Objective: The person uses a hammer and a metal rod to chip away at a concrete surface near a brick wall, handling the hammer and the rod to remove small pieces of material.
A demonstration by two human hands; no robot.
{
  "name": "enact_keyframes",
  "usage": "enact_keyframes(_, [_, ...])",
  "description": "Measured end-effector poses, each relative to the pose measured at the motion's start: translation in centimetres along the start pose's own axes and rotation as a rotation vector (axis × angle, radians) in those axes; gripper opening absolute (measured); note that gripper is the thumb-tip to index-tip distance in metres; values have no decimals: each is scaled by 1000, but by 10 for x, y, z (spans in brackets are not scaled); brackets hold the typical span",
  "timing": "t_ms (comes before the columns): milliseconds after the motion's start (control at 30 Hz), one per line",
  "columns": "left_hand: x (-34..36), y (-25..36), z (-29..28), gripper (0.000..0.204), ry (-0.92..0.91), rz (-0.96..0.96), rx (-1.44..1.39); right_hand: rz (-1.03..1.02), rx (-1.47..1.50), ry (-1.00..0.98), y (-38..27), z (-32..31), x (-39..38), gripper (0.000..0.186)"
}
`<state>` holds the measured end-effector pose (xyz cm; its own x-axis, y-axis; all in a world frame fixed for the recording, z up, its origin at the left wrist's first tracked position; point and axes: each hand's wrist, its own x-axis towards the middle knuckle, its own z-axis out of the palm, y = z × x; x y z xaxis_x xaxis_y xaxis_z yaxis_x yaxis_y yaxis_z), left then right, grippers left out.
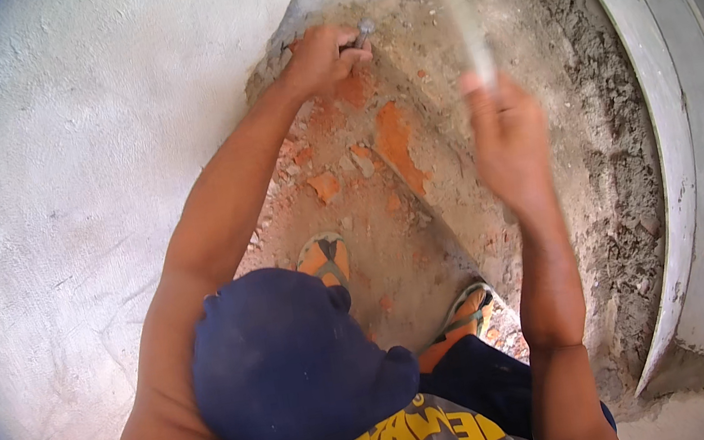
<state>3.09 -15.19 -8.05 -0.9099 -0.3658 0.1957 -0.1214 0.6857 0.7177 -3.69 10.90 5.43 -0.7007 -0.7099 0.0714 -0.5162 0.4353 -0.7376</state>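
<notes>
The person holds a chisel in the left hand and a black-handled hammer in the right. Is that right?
Not quite: the head view shows that the hammer in the right hand has a pale handle, not a black one. The left hand does hold a chisel.

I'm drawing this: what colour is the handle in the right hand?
The handle in the right hand looks creamy white, though blurred; head view.
</notes>
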Motion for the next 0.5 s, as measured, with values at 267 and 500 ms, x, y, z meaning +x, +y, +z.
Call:
enact_keyframes(267, [10,4,2,8,35,51,-50,-616,684,373,-9,-17,-4,34])
enact_keyframes(500, [4,-5,-5,13,-32,-78,-67,46,69,65,-6,-4,6,36])
